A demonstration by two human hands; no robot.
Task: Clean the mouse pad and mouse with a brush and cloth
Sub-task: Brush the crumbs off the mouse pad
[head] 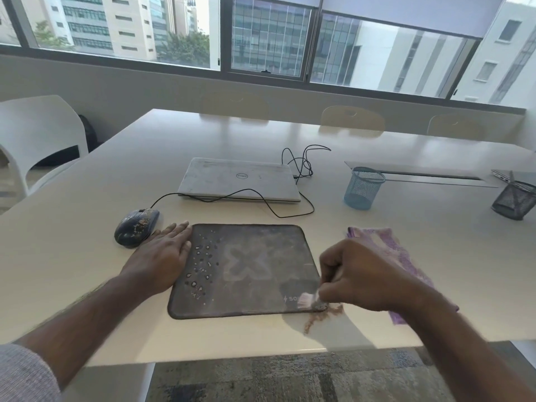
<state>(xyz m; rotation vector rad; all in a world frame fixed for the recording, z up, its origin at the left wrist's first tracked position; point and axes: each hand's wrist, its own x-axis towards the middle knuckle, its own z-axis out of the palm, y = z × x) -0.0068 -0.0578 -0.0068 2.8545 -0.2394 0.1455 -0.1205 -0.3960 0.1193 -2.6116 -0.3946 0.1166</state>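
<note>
A dark grey mouse pad (246,271) lies on the white table, with pale droplet-like spots on its left part and a faded cross print in the middle. My left hand (162,256) lies flat with straight fingers on the pad's left edge. My right hand (356,277) grips a small brush (309,300) whose pale bristles touch the pad's near right corner. Brown crumbs (322,314) lie on the table just off that corner. A dark, stained wired mouse (136,226) sits left of the pad. A purple cloth (388,248) lies right of the pad, partly under my right arm.
A shut silver laptop (239,179) lies behind the pad, the mouse cable (290,210) looping past it. A blue mesh cup (364,187) and a black mesh cup (513,203) stand at the right. The table's front edge (261,355) is near my arms. White chairs (40,134) stand around.
</note>
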